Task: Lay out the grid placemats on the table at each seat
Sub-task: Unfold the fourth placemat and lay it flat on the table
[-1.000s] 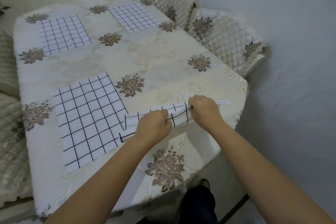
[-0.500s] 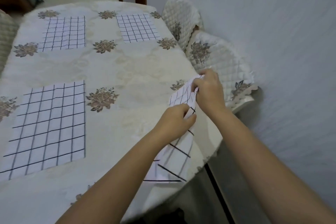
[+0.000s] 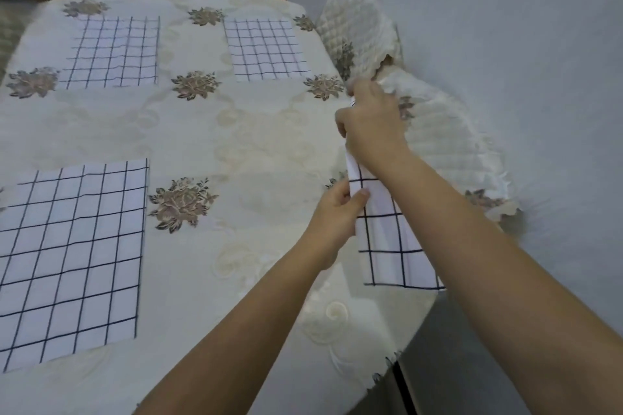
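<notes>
At three o'clock on the desk (image 3: pixel 253 145), half over its edge, the folded placemat (image 3: pixel 387 232) is held stretched: the right grip (image 3: pixel 371 125) is clamped on its far end and the left grip (image 3: pixel 337 212) pinches its near side, probably to unfold it for this seat. Already spread are the near mat (image 3: pixel 70 256) at eight o'clock, the left mat (image 3: pixel 114 52) at eleven and the far mat (image 3: pixel 266 49) at one; quilted chair backs (image 3: pixel 451 145) crowd the edge

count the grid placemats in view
4: near-left placemat, far-left placemat and far-right placemat lie flat; the folded placemat is pinched by the left hand and right hand at the right side. None looks hidden.
</notes>
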Motion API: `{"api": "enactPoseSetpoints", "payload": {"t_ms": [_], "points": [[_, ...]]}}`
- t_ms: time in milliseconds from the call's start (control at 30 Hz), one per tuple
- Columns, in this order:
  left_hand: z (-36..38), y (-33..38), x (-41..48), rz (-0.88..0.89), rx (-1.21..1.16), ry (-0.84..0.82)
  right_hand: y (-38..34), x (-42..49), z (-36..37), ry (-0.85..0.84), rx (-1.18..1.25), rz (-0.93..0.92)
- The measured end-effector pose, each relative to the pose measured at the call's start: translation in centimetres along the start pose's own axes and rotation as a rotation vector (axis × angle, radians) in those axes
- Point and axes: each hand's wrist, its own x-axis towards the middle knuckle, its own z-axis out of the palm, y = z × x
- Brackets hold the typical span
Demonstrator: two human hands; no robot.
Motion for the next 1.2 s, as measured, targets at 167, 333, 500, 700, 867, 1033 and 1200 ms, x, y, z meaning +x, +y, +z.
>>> {"api": "enactPoseSetpoints", "payload": {"t_ms": [167,333,500,700,867,1033,1200], "points": [[-6.1,-5.5,0.9,-0.205,0.012,0.187,-5.7,0.3,7.7,-0.226,0.107,-0.163],[-9.7,-10.0,1.4,-0.310,0.165,0.345,-10.0,-0.4,13.5,-0.391,0.118,-0.225],[-11.1,-12.0,2.5,-0.357,0.241,0.440,-11.9,-0.1,16.8,-0.427,0.154,-0.193],[-10.7,-11.6,3.5,-0.337,0.242,0.475,-11.4,-1.6,18.5,-0.327,0.383,0.004],[-11.6,-11.0,4.1,-0.325,0.278,0.490,-7.5,-5.0,18.0,-0.425,0.322,0.193],[-12.4,-11.2,4.4,-0.340,0.451,0.471,-6.2,-6.7,18.3,-0.669,0.281,0.238],[-13.4,-11.1,3.7,-0.322,0.739,0.469,-7.0,-6.9,18.8,-0.643,0.324,0.253]]}}
